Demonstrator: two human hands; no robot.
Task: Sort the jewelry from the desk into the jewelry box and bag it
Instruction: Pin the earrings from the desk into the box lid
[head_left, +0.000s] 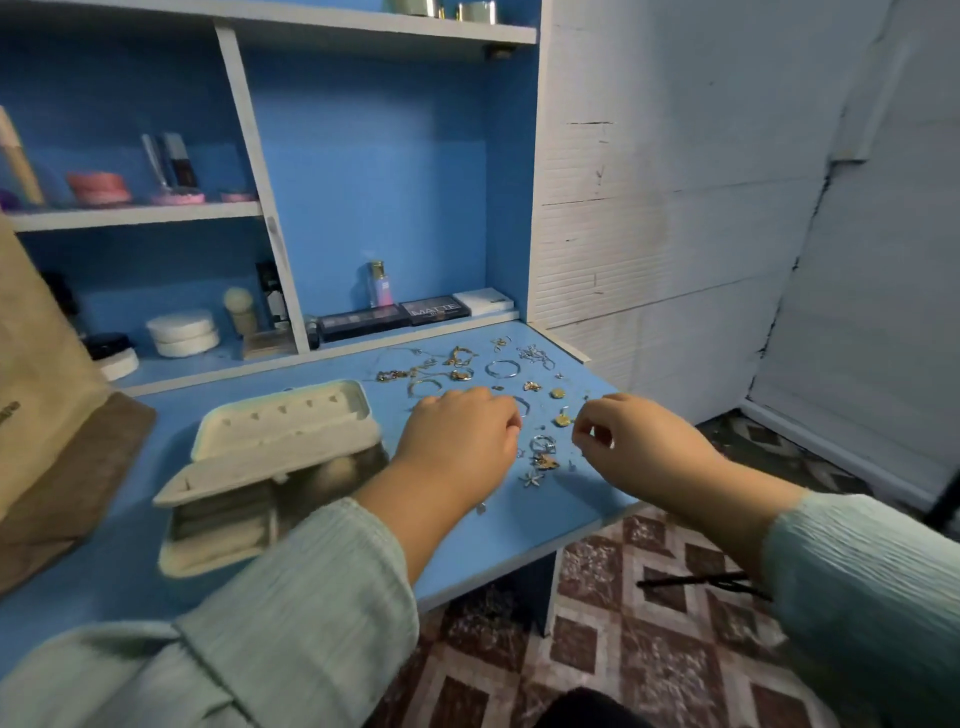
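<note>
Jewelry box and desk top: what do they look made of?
Jewelry box: cream, matte, soft-edged, looks like faux leather or padded fabric; blur leaves it open. Desk top: smooth, blue, probably laminated board, judging by its thin flat edge.

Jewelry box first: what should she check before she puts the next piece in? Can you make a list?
1. Jewelry box lid open: ok.
2. Box within reach, beside the left hand: ok.
3. Jewelry left on the desk: ok, many pieces.
4. Right hand pinching a piece: cannot tell, too small.
5. Left hand holding a piece: cannot tell, fingers curled under.
6. Bag ready nearby: ok, at the left.
</note>
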